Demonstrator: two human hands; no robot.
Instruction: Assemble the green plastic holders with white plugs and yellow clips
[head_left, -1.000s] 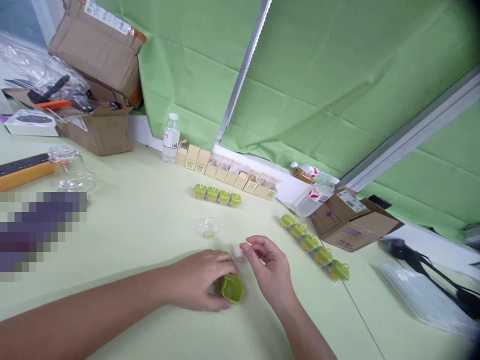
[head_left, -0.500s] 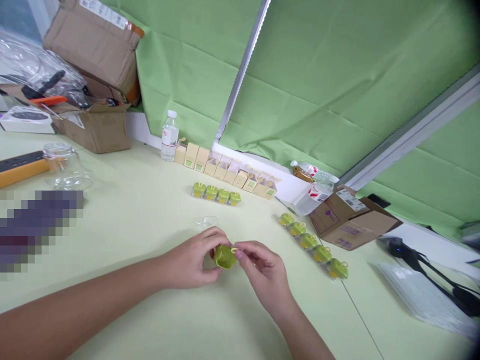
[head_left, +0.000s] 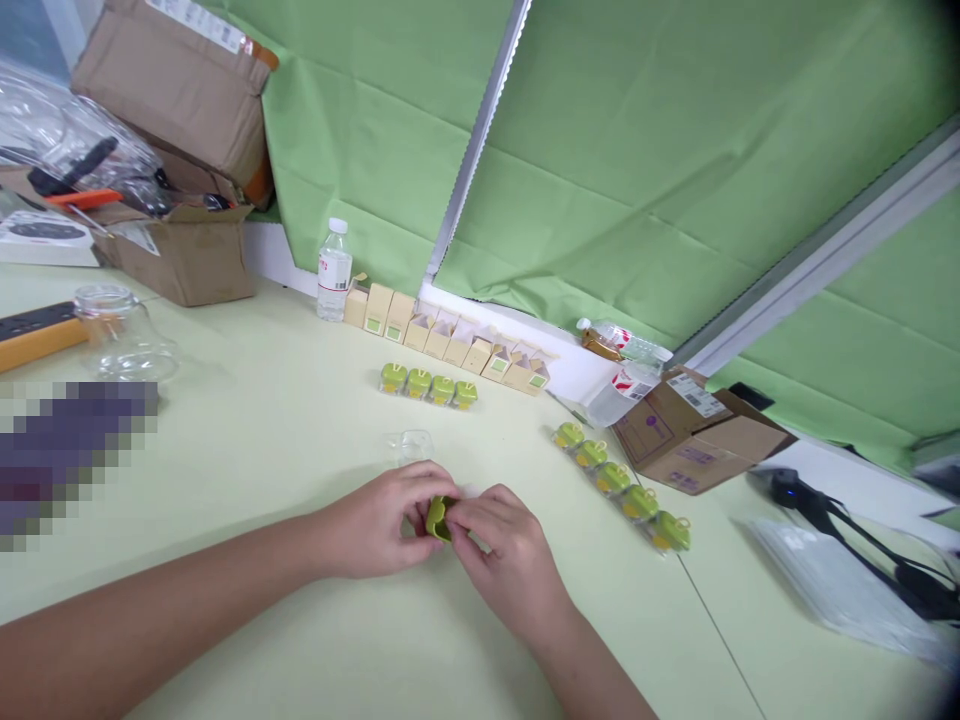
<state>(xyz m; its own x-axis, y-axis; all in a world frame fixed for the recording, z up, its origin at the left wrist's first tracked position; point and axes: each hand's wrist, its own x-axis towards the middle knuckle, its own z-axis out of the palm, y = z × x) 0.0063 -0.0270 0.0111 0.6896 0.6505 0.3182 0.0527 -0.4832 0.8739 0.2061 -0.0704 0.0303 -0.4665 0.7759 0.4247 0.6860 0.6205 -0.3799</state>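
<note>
A small hollow green lid [head_left: 438, 518] is gripped between the thumb and fingers of my left hand [head_left: 390, 522], its open side facing me and to the right. My right hand [head_left: 506, 550] is closed, thumb and fingertips brought together at the lid's opening. Those fingers cover whatever they pinch, and the yellow loop is hidden now. Just beyond my left hand, a clear plastic cup [head_left: 414, 447] rests on the table. Farther back stands a short row of green-lidded clear containers [head_left: 429, 386]. To the right, a slanted row of similar looped containers [head_left: 615, 478] lies apart from my hands.
Small beige cartons [head_left: 450, 342] line the wall beside a water bottle [head_left: 334, 272]. Cardboard boxes stand left [head_left: 206, 258] and right [head_left: 697, 430], with tipped bottles [head_left: 622, 385] near the right one. A clear jar [head_left: 120, 335] and power strip [head_left: 41, 338] sit left.
My right hand has moved left, its fingertips now over the lid's opening, and the yellow loop it pinched is covered. The lid has turned slightly in my left hand.
</note>
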